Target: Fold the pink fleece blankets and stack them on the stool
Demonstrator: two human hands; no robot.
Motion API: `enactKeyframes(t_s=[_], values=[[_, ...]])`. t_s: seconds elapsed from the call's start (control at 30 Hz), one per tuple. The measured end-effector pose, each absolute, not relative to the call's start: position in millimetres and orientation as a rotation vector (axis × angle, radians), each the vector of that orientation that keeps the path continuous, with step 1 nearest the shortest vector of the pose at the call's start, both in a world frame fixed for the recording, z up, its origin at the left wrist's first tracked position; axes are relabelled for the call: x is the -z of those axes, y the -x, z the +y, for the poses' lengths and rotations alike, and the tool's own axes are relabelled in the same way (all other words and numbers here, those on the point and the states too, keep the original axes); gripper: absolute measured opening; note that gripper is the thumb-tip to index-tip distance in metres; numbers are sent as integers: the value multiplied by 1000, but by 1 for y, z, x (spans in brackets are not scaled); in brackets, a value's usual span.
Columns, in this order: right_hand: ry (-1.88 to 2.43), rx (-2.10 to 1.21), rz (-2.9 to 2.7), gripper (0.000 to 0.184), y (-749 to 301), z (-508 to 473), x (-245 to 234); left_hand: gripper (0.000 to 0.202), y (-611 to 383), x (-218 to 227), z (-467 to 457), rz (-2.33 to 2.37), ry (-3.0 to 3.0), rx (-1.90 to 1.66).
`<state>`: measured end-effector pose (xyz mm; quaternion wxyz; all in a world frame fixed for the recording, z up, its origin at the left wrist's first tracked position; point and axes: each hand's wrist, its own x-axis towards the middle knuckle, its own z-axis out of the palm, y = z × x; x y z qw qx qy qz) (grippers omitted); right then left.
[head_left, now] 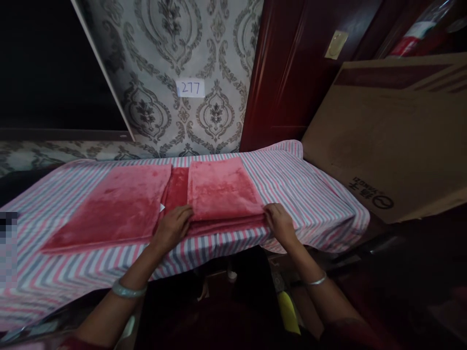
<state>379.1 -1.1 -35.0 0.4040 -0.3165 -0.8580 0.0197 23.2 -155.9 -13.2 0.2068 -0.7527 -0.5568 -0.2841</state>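
A striped sheet (314, 204) is spread by a patterned wall (219, 48). A pink fuzzy blanket (222, 189) lies on it, partly folded. The left hand (171, 228) and right hand (280, 223) are set well apart on the fold's two ends, so the edge is kept straight. If it is gripped cannot be told.

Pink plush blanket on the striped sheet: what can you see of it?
The pink plush blanket looks soft and fleecy, with a mottled nap. It lies flat and folded in layers on a striped sheet, a darker red strip showing between two panels. The left hand touches its middle, the right hand its near right corner.
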Motion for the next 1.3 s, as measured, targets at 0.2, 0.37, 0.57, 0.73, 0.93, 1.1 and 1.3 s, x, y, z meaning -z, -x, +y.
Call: enactKeyframes(t_s=[0.2,0.37,0.57,0.73,0.93,1.1,1.3], values=[[735,25,-2193,21,-382,-7,51,23,-24,23,-168,-1441,2138,736],[760,-24,-2176,22,-384,-7,55,25,-26,27,-173,-1510,2133,777],[730,-102,-2205,21,-387,-13,47,25,-26,31,-176,-1511,2122,771],[747,-91,-2121,20,-369,-20,17,28,-28,33,-181,-1568,2127,798],[595,-149,-2325,44,-278,-28,-13,28,-33,34,-185,-1589,2114,822],[585,-173,-2766,55,-225,-47,5,28,-37,33,-192,-1642,2104,950],[637,-267,-2880,53,-223,-54,11,23,-38,14,-189,-1827,2034,1257]])
